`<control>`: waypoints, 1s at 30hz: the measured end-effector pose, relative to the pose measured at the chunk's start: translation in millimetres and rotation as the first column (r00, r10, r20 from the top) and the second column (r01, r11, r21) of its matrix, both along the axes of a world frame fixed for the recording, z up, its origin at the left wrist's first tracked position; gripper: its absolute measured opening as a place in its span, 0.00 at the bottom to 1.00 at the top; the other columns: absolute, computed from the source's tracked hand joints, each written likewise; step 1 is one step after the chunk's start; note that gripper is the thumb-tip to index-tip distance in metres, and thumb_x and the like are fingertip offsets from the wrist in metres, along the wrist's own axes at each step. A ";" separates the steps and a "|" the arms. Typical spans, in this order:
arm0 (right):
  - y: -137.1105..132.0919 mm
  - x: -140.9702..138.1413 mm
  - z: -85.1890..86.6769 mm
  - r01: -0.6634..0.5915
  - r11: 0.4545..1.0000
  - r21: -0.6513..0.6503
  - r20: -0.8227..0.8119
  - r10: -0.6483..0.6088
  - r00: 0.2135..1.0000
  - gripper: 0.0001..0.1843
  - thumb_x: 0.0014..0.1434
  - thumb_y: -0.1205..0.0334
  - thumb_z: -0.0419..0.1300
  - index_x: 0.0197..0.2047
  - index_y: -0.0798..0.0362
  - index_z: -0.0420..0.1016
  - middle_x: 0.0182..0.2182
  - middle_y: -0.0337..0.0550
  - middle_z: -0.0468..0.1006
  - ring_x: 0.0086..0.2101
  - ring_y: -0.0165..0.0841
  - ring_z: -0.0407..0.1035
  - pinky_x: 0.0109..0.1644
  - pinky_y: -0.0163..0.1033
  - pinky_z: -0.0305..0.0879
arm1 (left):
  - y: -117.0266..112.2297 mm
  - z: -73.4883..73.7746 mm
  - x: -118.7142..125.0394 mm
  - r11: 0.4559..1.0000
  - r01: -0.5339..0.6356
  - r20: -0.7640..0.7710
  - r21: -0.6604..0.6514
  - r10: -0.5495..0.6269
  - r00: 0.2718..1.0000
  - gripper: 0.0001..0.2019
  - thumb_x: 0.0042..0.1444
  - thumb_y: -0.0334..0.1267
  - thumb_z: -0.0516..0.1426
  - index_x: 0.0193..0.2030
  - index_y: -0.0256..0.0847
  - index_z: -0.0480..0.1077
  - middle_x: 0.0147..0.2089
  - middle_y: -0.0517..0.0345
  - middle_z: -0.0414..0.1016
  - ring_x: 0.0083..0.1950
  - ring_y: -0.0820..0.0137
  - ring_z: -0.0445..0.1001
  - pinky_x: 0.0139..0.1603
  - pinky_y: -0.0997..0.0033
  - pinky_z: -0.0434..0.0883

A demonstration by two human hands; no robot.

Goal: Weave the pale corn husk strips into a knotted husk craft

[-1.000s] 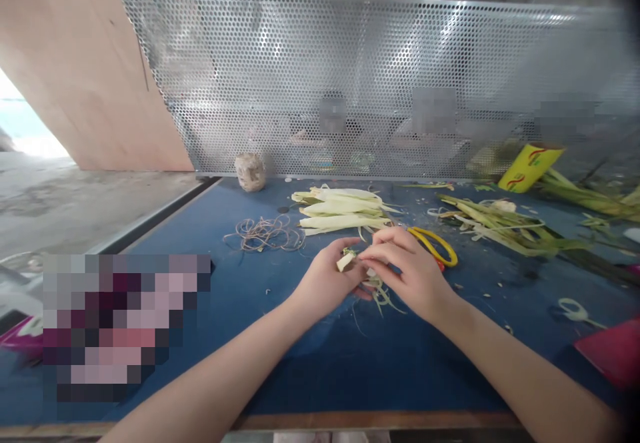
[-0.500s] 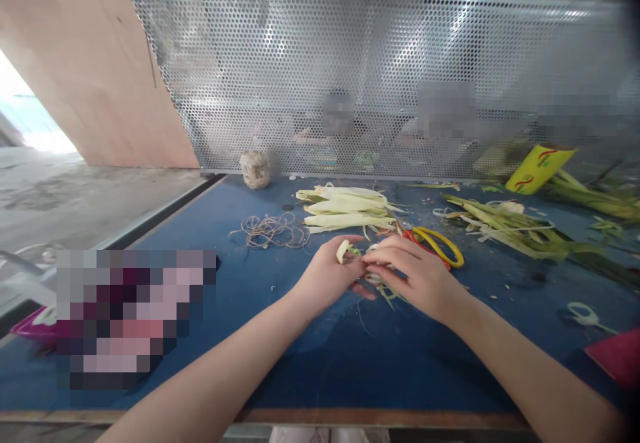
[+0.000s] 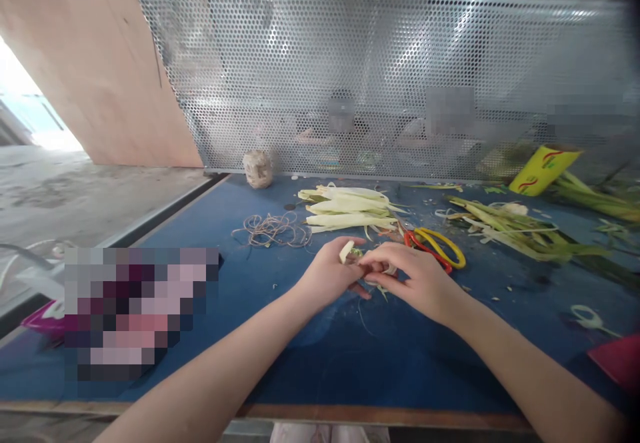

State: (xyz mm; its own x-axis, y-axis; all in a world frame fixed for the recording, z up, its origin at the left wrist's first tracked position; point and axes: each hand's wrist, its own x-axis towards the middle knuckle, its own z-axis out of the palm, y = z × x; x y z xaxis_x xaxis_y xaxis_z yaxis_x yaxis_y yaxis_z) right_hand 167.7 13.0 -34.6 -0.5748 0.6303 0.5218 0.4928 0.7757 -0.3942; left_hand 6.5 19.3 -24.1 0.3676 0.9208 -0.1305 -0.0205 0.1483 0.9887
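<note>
Over the middle of the blue table (image 3: 350, 363) my two hands meet on a small folded piece of pale leaf strip (image 3: 347, 251). My left hand (image 3: 330, 275) pinches the piece from the left, its pale end sticking up above my thumb. My right hand (image 3: 415, 276) is closed on the thin green-white strands of the same piece, fingers pressed against the left hand's fingertips. Loose strand ends (image 3: 383, 290) hang under my hands onto the table.
A stack of pale leaf strips (image 3: 347, 208) lies just behind my hands, with yellow and red-handled scissors (image 3: 437, 246) to their right. Tangled twine (image 3: 273, 230) and a twine ball (image 3: 258, 168) sit at left. Green leaves (image 3: 515, 230), a yellow cup (image 3: 543, 168), a perforated metal screen (image 3: 380, 76).
My hands have stayed together on the leaf piece, shifting slightly; the fingers have closed tighter over the strands. The camera has drifted a little, so the scene sits further right.
</note>
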 end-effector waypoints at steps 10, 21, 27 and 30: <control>0.5 -1.5 -1.0 -0.004 0.998 0.060 0.036 0.002 0.999 0.08 0.57 0.67 0.54 0.41 0.50 0.68 0.28 0.40 0.70 0.32 0.32 0.66 0.37 0.37 0.65 | -0.4 -0.6 -0.4 1.000 0.027 -0.006 0.013 -0.026 1.000 0.19 0.44 0.20 0.53 0.46 0.31 0.63 0.24 0.61 0.72 0.22 0.76 0.71 0.24 0.74 0.72; 1.7 0.0 -1.2 -0.110 0.980 0.168 0.173 0.081 0.982 0.16 0.59 0.69 0.52 0.51 0.51 0.63 0.34 0.45 0.72 0.39 0.36 0.65 0.43 0.44 0.65 | -0.5 1.7 -1.7 1.000 0.007 -0.005 -0.013 -0.007 1.000 0.20 0.44 0.22 0.54 0.47 0.30 0.61 0.21 0.62 0.73 0.18 0.75 0.70 0.21 0.74 0.70; -2.1 2.7 3.2 -0.168 0.977 0.128 0.074 0.160 0.984 0.22 0.57 0.73 0.50 0.55 0.51 0.57 0.45 0.50 0.68 0.47 0.37 0.62 0.51 0.44 0.61 | -1.0 5.0 -2.8 1.000 -0.007 0.020 -0.006 0.007 1.000 0.17 0.46 0.23 0.55 0.46 0.29 0.63 0.21 0.61 0.72 0.18 0.76 0.69 0.21 0.75 0.70; -3.2 3.9 3.5 -0.156 0.981 0.111 0.025 0.154 0.988 0.21 0.57 0.75 0.48 0.53 0.50 0.59 0.44 0.48 0.68 0.47 0.34 0.63 0.51 0.41 0.61 | -0.8 5.1 -2.6 1.000 -0.008 0.035 -0.011 0.009 0.999 0.17 0.46 0.24 0.56 0.45 0.28 0.63 0.23 0.57 0.73 0.19 0.75 0.70 0.21 0.73 0.70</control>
